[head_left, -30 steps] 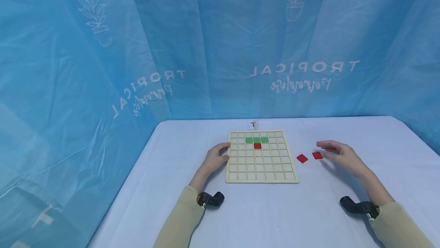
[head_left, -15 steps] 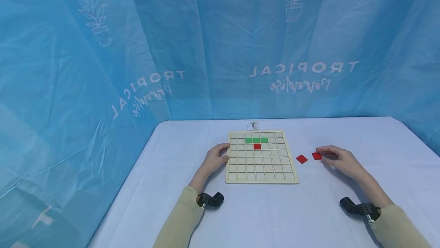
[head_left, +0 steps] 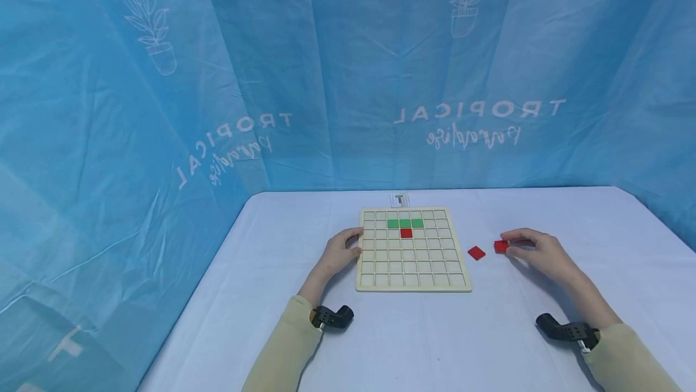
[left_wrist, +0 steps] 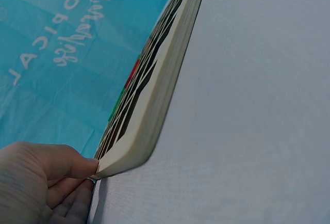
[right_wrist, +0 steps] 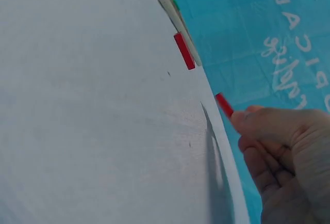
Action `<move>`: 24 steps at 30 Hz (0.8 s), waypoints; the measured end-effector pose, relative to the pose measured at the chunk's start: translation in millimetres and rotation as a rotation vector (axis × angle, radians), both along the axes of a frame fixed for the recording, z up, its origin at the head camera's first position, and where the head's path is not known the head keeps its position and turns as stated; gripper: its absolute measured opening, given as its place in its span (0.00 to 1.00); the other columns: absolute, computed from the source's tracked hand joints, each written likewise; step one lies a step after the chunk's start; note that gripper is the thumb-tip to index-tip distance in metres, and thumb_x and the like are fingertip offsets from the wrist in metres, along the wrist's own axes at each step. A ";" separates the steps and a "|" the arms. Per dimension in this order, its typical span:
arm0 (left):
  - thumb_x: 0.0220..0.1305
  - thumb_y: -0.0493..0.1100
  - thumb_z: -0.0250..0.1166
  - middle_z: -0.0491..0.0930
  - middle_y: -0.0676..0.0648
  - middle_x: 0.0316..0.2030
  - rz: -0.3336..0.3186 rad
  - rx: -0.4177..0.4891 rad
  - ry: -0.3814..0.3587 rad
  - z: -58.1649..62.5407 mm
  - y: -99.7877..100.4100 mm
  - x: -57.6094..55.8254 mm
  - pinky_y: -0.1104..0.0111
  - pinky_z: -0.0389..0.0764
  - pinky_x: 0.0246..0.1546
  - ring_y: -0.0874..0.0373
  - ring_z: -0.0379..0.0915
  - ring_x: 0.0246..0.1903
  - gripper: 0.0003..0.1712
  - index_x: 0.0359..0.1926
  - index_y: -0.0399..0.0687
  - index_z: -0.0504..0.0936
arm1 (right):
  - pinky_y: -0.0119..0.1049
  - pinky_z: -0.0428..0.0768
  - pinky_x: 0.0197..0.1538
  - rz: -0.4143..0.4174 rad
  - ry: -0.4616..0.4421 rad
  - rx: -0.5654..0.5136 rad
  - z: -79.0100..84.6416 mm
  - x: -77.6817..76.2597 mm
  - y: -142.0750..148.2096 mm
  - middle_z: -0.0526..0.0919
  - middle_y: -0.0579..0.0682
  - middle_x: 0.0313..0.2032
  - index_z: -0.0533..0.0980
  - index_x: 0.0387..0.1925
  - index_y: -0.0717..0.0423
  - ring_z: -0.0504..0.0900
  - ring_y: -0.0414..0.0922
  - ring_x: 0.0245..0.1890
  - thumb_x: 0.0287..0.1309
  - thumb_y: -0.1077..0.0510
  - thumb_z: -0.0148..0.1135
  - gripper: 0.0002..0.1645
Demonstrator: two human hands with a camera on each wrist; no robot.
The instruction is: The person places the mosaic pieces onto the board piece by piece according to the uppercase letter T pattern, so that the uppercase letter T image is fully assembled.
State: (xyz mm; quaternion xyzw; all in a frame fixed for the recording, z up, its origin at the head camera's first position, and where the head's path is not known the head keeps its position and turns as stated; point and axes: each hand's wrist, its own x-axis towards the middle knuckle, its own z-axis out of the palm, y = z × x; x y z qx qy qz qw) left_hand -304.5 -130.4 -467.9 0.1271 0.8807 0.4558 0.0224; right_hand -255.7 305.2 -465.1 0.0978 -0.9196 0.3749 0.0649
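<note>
A square wooden grid board [head_left: 410, 280] lies on the table, with three green tiles [head_left: 405, 223] in a row and one red tile [head_left: 406, 233] below the middle one. My left hand [head_left: 338, 253] rests against the board's left edge, thumb and fingertips touching it but apart from each other. Right of the board, my right hand [head_left: 541, 252] pinches a red square tile [right_wrist: 223, 104] between thumb and fingers; in the right wrist view it is held clear of the cloth. A loose red tile [head_left: 476, 253] lies between this hand and the board's right edge.
A small printed pattern card [head_left: 399, 200] lies just behind the board. White cloth [head_left: 413, 337] covers the table. A blue printed curtain [head_left: 348, 78] stands behind and at the left. Each wrist carries a black camera mount [head_left: 565, 330].
My right hand has lowered to the farther red tile, and its fingers have closed on the tile and raised it slightly. The left hand stays at the board's edge.
</note>
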 end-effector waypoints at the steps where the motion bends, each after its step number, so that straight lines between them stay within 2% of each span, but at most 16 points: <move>1: 0.60 0.32 0.59 0.68 0.42 0.62 0.000 0.000 0.001 -0.2 -0.2 -0.1 0.64 0.63 0.65 0.50 0.61 0.63 0.28 0.63 0.38 0.69 | 0.62 0.72 0.54 -0.003 0.001 -0.006 3.4 -0.2 -0.9 0.77 0.62 0.51 0.76 0.52 0.61 0.73 0.60 0.53 0.59 0.58 0.63 0.20; 4: 0.60 0.32 0.59 0.68 0.42 0.62 0.000 -0.004 0.007 -0.5 -0.8 -0.5 0.64 0.63 0.65 0.50 0.61 0.63 0.28 0.63 0.38 0.69 | 0.59 0.74 0.54 0.003 0.012 -0.026 12.7 -2.1 -3.3 0.77 0.62 0.52 0.75 0.54 0.61 0.73 0.60 0.53 0.60 0.57 0.62 0.21; 6: 0.60 0.32 0.59 0.68 0.42 0.62 0.000 -0.011 0.009 -0.7 -0.8 -0.7 0.64 0.63 0.65 0.51 0.61 0.64 0.28 0.63 0.38 0.69 | 0.52 0.78 0.53 0.001 0.033 -0.040 14.8 -4.9 -3.2 0.78 0.61 0.51 0.75 0.54 0.60 0.74 0.58 0.52 0.61 0.54 0.62 0.22; 9: 0.61 0.32 0.58 0.68 0.41 0.62 -0.005 -0.016 0.004 -0.5 -0.7 -0.3 0.65 0.63 0.65 0.50 0.61 0.64 0.28 0.64 0.37 0.68 | 0.34 0.83 0.45 -0.030 0.066 -0.066 6.4 -16.1 3.0 0.79 0.55 0.50 0.76 0.53 0.54 0.75 0.51 0.50 0.59 0.48 0.63 0.23; 10: 0.61 0.32 0.58 0.68 0.41 0.62 -0.006 -0.017 0.003 -0.4 -0.8 -0.2 0.65 0.64 0.64 0.50 0.61 0.64 0.28 0.64 0.37 0.68 | 0.35 0.83 0.45 -0.023 0.066 -0.091 4.3 -19.8 5.1 0.79 0.55 0.50 0.75 0.54 0.54 0.75 0.51 0.50 0.58 0.47 0.63 0.25; 11: 0.61 0.32 0.58 0.68 0.41 0.62 -0.007 -0.019 0.002 -0.1 -0.9 0.0 0.65 0.64 0.64 0.50 0.61 0.63 0.28 0.64 0.37 0.68 | 0.29 0.82 0.42 -0.038 0.074 -0.094 -0.5 -25.5 7.4 0.79 0.52 0.50 0.76 0.54 0.51 0.76 0.49 0.50 0.57 0.43 0.63 0.26; 13: 0.61 0.32 0.59 0.68 0.41 0.62 -0.008 -0.021 0.003 0.3 -1.2 0.0 0.65 0.64 0.64 0.50 0.61 0.63 0.28 0.64 0.37 0.68 | 0.27 0.81 0.42 -0.055 0.073 -0.119 -9.1 -37.0 10.0 0.79 0.49 0.50 0.75 0.54 0.47 0.75 0.46 0.50 0.55 0.38 0.62 0.29; 16: 0.60 0.32 0.59 0.68 0.41 0.62 -0.005 -0.021 0.011 0.7 -1.6 0.0 0.64 0.63 0.65 0.50 0.61 0.63 0.28 0.63 0.37 0.68 | 0.33 0.81 0.47 -0.052 0.057 -0.180 -16.2 -52.3 3.9 0.78 0.47 0.51 0.74 0.55 0.44 0.75 0.46 0.51 0.50 0.29 0.59 0.36; 17: 0.60 0.32 0.59 0.68 0.41 0.62 -0.004 -0.022 0.015 0.4 -1.7 -0.1 0.64 0.63 0.65 0.50 0.61 0.63 0.28 0.63 0.37 0.68 | 0.31 0.80 0.47 -0.059 0.064 -0.191 -19.7 -57.5 -0.1 0.78 0.46 0.51 0.74 0.54 0.43 0.75 0.45 0.51 0.47 0.25 0.58 0.39; 20: 0.60 0.32 0.59 0.67 0.41 0.62 -0.011 -0.013 0.012 -0.2 -1.2 0.1 0.64 0.63 0.65 0.50 0.61 0.64 0.29 0.63 0.37 0.68 | 0.37 0.81 0.49 -0.031 0.054 -0.234 -21.1 -65.1 -18.0 0.78 0.44 0.50 0.75 0.53 0.41 0.76 0.45 0.51 0.40 0.19 0.57 0.44; 22: 0.60 0.31 0.59 0.67 0.41 0.62 -0.014 -0.007 0.010 -0.5 -1.2 0.4 0.64 0.64 0.64 0.50 0.61 0.64 0.28 0.64 0.37 0.68 | 0.40 0.81 0.50 -0.003 0.047 -0.236 -15.4 -64.0 -34.8 0.78 0.43 0.50 0.76 0.53 0.42 0.76 0.44 0.51 0.40 0.20 0.57 0.43; 24: 0.61 0.32 0.59 0.67 0.41 0.63 -0.013 -0.011 0.007 -0.4 -1.5 0.3 0.65 0.64 0.64 0.50 0.61 0.64 0.29 0.64 0.37 0.68 | 0.43 0.80 0.52 0.039 0.033 -0.240 -3.5 -58.7 -54.3 0.78 0.46 0.51 0.76 0.53 0.45 0.76 0.46 0.52 0.47 0.26 0.60 0.38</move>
